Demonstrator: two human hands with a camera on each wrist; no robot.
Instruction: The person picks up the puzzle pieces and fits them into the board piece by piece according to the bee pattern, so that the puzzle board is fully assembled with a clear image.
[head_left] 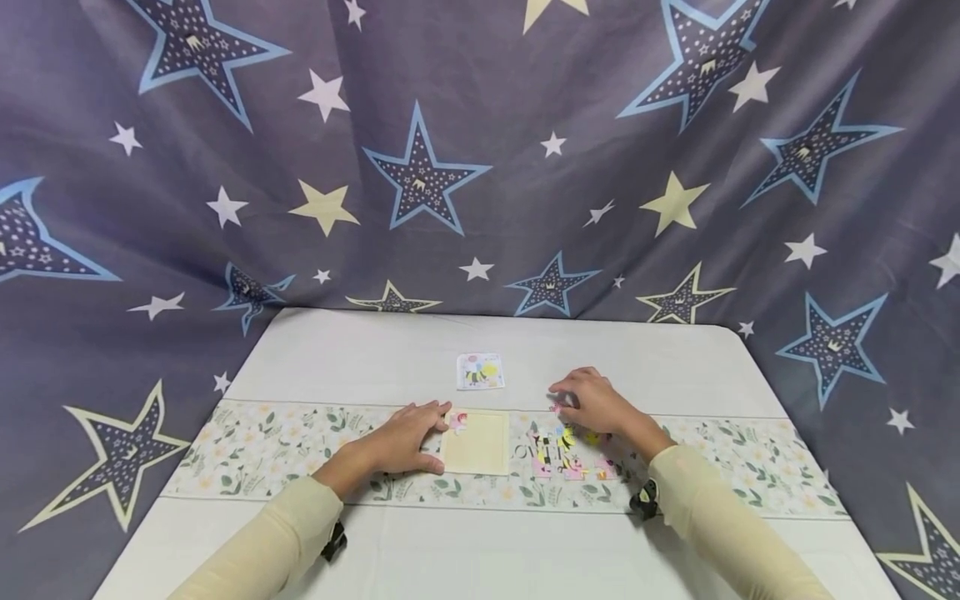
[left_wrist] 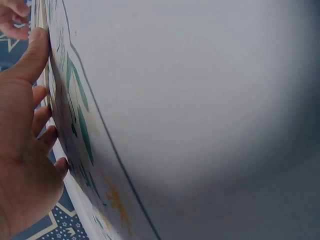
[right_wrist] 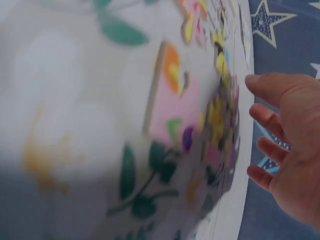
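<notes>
A shallow, pale wooden puzzle tray lies on the table's floral band. One pink puzzle piece sits in its far left corner. My left hand rests at the tray's left edge, thumb toward the near corner and fingers toward the far one; the left wrist view shows the thumb along that edge. To the right, my right hand hovers over the far side of the loose puzzle pieces. Its fingers are slightly bent and apart in the right wrist view, with nothing visible between thumb and fingers.
Beyond the tray lies a small picture card with a bee and a yellow shape. The loose pieces, pink, yellow and black, spread over printed lettering on the floral band. A star-patterned curtain hangs behind the white table.
</notes>
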